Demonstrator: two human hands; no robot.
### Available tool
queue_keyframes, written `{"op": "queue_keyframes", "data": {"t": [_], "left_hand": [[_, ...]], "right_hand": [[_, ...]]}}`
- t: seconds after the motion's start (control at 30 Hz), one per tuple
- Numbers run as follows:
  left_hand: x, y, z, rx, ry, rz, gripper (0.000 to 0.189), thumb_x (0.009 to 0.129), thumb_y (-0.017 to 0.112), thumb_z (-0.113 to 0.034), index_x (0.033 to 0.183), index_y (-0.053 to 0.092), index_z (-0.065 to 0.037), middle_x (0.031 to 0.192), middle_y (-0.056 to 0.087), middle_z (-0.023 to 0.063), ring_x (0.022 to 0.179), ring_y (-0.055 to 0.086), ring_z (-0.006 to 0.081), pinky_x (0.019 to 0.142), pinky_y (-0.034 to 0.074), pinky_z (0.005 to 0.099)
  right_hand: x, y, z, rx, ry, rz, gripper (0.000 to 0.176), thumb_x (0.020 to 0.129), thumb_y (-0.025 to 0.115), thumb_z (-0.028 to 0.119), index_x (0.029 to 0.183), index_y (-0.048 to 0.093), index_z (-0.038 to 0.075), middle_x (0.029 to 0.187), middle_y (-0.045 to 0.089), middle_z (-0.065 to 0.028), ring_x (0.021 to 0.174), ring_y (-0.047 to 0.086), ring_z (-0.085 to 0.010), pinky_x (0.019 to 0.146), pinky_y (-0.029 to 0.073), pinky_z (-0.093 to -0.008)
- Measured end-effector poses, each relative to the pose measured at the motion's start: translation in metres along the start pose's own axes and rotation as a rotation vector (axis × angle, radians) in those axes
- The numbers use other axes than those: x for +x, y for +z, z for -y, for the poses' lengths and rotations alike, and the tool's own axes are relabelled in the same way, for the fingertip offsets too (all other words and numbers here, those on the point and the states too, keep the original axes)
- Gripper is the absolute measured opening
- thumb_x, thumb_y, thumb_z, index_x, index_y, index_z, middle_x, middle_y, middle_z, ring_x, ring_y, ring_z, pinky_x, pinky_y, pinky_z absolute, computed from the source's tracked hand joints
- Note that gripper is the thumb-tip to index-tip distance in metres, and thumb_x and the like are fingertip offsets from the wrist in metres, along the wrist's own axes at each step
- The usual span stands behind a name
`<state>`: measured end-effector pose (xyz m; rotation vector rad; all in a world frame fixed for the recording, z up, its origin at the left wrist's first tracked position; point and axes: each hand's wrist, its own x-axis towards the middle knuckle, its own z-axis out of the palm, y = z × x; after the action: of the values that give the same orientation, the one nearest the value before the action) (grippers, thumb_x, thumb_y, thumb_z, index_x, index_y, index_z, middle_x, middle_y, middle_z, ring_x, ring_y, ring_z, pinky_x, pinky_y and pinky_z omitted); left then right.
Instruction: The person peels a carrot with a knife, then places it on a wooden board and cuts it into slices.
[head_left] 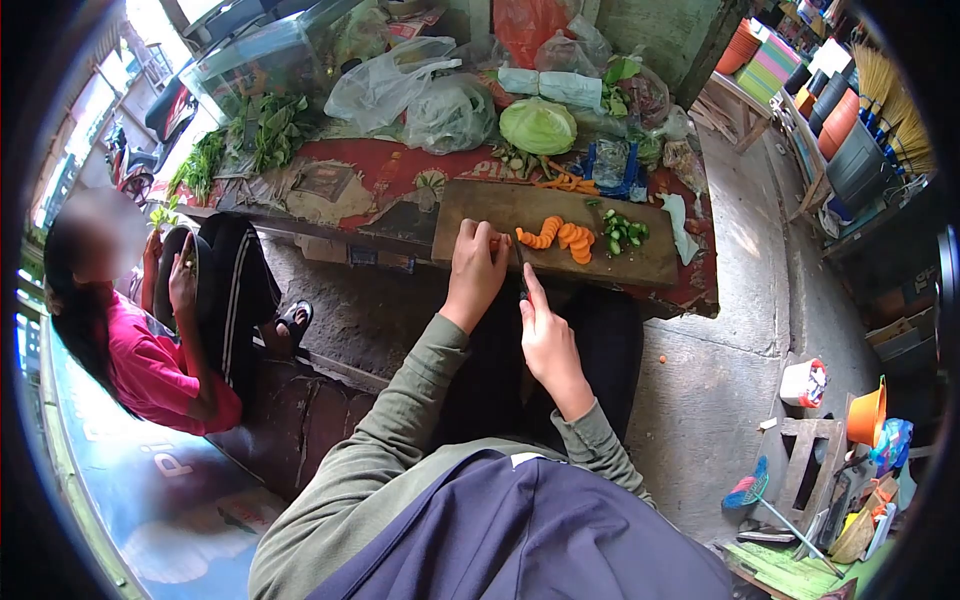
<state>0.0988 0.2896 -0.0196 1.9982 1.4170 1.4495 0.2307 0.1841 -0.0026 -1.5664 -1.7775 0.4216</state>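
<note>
My left hand (pixel 476 272) is closed round a carrot (pixel 495 244) at the near left edge of the wooden cutting board (pixel 475 205); most of the carrot is hidden by the fingers. My right hand (pixel 549 343) grips a knife (pixel 521 283), its index finger stretched along the handle. The blade stands beside the carrot's right end. Several round carrot slices (pixel 574 238) lie in a curved row just right of the blade. Farther right on the board is a small heap of chopped green pieces (pixel 624 231).
Behind the board are carrot strips (pixel 570 184), a cabbage (pixel 538 126) and plastic bags (pixel 450 112). Leafy greens (pixel 278 132) lie on the table's left. A person in a pink shirt (pixel 165 365) sits at left, handling greens. Brooms and tubs stand at right.
</note>
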Motion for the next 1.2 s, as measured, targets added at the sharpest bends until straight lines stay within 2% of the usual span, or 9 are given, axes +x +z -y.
{"op": "queue_keyframes", "data": {"t": [0.03,0.1,0.2,0.4,0.6,0.73,0.83,1.0,1.2], "left_hand": [[0.0,0.0,0.0,0.0,0.001,0.0,0.017,0.093,0.068,-0.006,0.092,0.052,0.0,0.095,0.052,0.0165,0.081,0.059,0.0343,0.071,0.05,0.0437],[0.0,-0.001,-0.001,0.031,-0.021,0.034,0.013,0.094,0.067,-0.002,0.095,0.053,0.001,0.099,0.053,0.0152,0.082,0.064,0.0279,0.072,0.055,0.0356],[0.001,-0.002,-0.004,0.003,-0.042,0.048,0.013,0.094,0.066,-0.006,0.095,0.055,-0.001,0.095,0.052,0.0165,0.084,0.059,0.0349,0.074,0.05,0.0436],[0.005,-0.009,-0.013,0.101,0.024,0.111,0.016,0.092,0.063,-0.004,0.108,0.064,-0.007,0.099,0.051,0.0165,0.094,0.057,0.0361,0.083,0.049,0.0455],[0.004,-0.009,-0.012,0.143,0.072,0.118,0.025,0.084,0.065,0.002,0.106,0.068,-0.01,0.099,0.05,0.0158,0.097,0.055,0.0359,0.084,0.049,0.0451],[0.004,-0.008,-0.012,0.155,0.094,0.119,0.023,0.087,0.064,0.0,0.109,0.065,-0.008,0.099,0.05,0.0161,0.095,0.056,0.0362,0.083,0.049,0.0444],[0.004,-0.004,-0.009,0.038,-0.001,0.026,0.015,0.091,0.065,-0.002,0.105,0.061,-0.003,0.099,0.052,0.0166,0.092,0.058,0.0364,0.08,0.049,0.044],[0.004,-0.005,-0.006,0.081,-0.023,0.045,0.016,0.091,0.068,-0.002,0.093,0.052,0.0,0.096,0.053,0.0169,0.085,0.058,0.0361,0.075,0.048,0.0452],[0.002,-0.001,0.0,0.013,-0.03,0.035,0.017,0.091,0.068,-0.003,0.093,0.052,0.0,0.096,0.052,0.0171,0.083,0.057,0.0362,0.074,0.048,0.0458]], "right_hand": [[0.001,-0.004,0.004,0.0,0.0,-0.001,0.053,0.11,0.043,0.025,0.161,0.029,0.029,0.06,0.06,-0.0128,0.048,0.064,-0.0194,0.046,0.053,-0.0368],[0.004,-0.016,0.011,0.317,0.372,0.288,0.053,0.11,0.043,0.025,0.161,0.029,0.03,0.06,0.057,-0.0092,0.046,0.061,-0.0172,0.045,0.052,-0.0348],[0.006,-0.018,0.007,0.6,0.543,0.367,0.053,0.11,0.044,0.026,0.161,0.029,0.03,0.061,0.053,-0.005,0.045,0.058,-0.0147,0.044,0.052,-0.0323],[0.007,-0.017,0.01,0.509,0.513,0.359,0.054,0.11,0.043,0.024,0.161,0.029,0.031,0.061,0.051,-0.0029,0.044,0.055,-0.0134,0.043,0.052,-0.031],[0.009,-0.019,0.01,0.422,0.461,0.357,0.054,0.109,0.042,0.025,0.161,0.028,0.031,0.056,0.048,-0.0027,0.043,0.057,-0.0148,0.044,0.052,-0.0328],[0.008,-0.02,0.012,0.404,0.456,0.364,0.054,0.109,0.043,0.025,0.161,0.028,0.03,0.056,0.049,-0.0034,0.044,0.058,-0.0149,0.045,0.053,-0.033],[0.003,-0.015,0.01,0.369,0.401,0.309,0.054,0.109,0.044,0.026,0.161,0.028,0.028,0.059,0.056,-0.0094,0.044,0.059,-0.0184,0.047,0.054,-0.0352],[-0.002,-0.017,0.02,-0.011,0.135,0.164,0.056,0.107,0.045,0.022,0.161,0.028,0.025,0.079,0.068,-0.0265,0.069,0.068,-0.0447,0.064,0.055,-0.0529],[-0.001,-0.024,0.031,-0.041,0.192,0.245,0.057,0.106,0.047,0.021,0.16,0.03,0.022,0.083,0.068,-0.0286,0.078,0.067,-0.049,0.068,0.054,-0.0567]]}}
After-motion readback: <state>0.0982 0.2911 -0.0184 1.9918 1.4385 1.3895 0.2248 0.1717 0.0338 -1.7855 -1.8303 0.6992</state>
